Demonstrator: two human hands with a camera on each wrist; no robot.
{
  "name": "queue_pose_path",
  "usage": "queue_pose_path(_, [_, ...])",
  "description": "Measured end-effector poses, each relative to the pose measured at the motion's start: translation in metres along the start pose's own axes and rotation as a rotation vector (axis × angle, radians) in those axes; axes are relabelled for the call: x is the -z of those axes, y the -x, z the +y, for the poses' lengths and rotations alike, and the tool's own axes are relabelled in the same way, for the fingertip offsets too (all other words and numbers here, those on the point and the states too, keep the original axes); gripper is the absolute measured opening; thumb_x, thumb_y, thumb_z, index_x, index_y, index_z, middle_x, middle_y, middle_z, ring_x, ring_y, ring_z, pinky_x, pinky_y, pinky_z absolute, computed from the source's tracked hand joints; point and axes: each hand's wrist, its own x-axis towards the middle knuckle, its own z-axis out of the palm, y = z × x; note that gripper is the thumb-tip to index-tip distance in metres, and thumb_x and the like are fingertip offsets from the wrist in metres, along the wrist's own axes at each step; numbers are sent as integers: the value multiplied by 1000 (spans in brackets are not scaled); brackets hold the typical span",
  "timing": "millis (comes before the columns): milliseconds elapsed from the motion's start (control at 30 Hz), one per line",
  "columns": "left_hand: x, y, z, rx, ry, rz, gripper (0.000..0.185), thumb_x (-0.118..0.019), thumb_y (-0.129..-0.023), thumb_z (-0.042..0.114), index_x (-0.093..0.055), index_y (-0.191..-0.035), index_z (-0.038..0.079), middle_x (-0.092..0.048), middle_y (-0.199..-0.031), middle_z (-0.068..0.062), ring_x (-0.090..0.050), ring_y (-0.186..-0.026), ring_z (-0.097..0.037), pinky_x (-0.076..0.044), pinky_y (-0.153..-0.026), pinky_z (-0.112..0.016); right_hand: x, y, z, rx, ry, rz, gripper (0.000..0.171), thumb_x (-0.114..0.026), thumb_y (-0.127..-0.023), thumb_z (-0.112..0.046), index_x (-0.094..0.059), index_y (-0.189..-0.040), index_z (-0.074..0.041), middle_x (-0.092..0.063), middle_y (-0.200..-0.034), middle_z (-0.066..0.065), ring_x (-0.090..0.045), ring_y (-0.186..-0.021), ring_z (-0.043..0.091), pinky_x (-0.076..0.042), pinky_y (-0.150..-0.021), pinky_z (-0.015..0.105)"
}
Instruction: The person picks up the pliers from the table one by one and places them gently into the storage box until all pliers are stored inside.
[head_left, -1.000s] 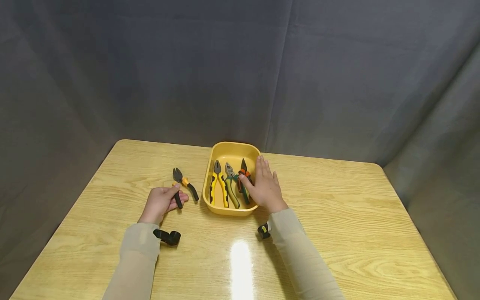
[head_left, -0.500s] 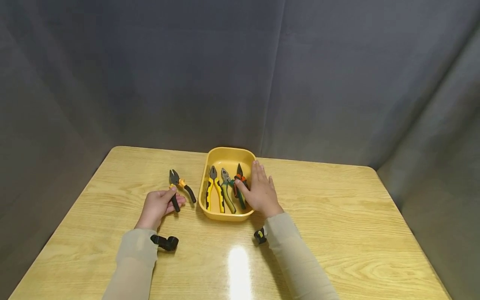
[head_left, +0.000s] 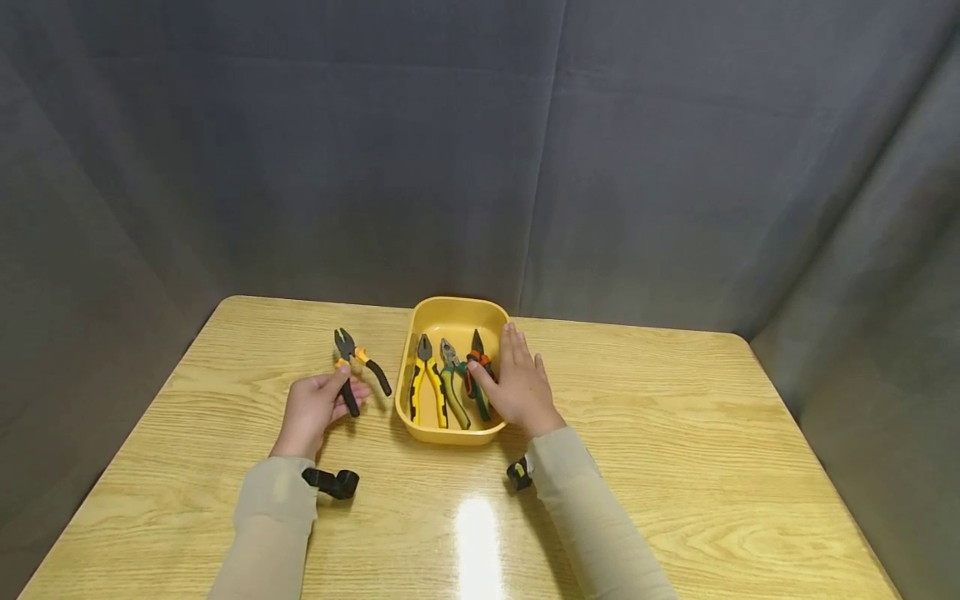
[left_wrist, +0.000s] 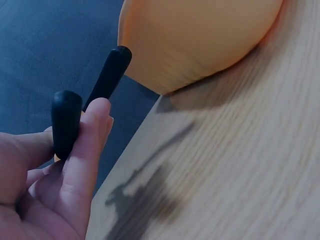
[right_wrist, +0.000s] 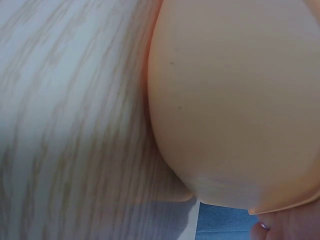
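2 hands | left hand (head_left: 315, 410) grips pliers (head_left: 352, 367) | right hand (head_left: 517, 385) flat on tray (head_left: 450, 313) rim

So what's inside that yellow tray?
The yellow tray holds three pliers side by side: yellow-handled pliers, green-handled pliers and orange-and-dark pliers. The right hand lies over the tray's right edge, its thumb on that last pair, hiding part of its handles.

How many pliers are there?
4. Three lie side by side in the yellow tray: yellow-handled pliers, green-handled pliers and orange-and-green pliers. The left hand holds the black-handled pliers outside it.
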Motion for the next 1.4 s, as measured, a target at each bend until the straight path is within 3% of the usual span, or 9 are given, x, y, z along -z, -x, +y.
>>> queue_pose_path(267, [-5, -3, 8, -27, 25, -26, 54, -52, -108, 29, -55, -131, -20, -76, -100, -12, -75, -83, -9, -59, -82, -28, 2, -2, 0, 6, 6, 3, 91, -40, -103, -62, -3, -163, -4, -3, -170, 11, -7, -156, 31, -9, -123, 57])
queue_pose_path(567, [-9, -1, 14, -57, 13, -32, 51, -52, -108, 27, -58, -127, -19, -76, -94, -8, -74, -81, -7, -59, -79, -25, 3, -1, -1, 6, 6, -2, 90, -40, -104, -62, -3, -163, -4, -2, -170, 10, -5, -156, 30, -9, -123, 57])
queue_pose_path(1033, [-18, 3, 22, -37, 11, -54, 53, -52, -107, 29, -55, -132, -18, -76, -102, -14, -74, -83, -7, -58, -79, -23, 3, 0, -2, 12, -6, 6, 91, -41, -104, -61, -3, -163, -3, -3, -169, 12, -7, -156, 31, -10, -123, 58])
queue_pose_path(1400, [-25, 2, 21, -52, -8, -71, 50, -54, -107, 28, -58, -128, -17, -76, -99, -13, -74, -81, -7, -59, -78, -23, 2, 0, -2, 6, 0, 7, 92, -38, -103, -63, -3, -162, -3, -2, -169, 12, -7, -156, 31, -11, -123, 57])
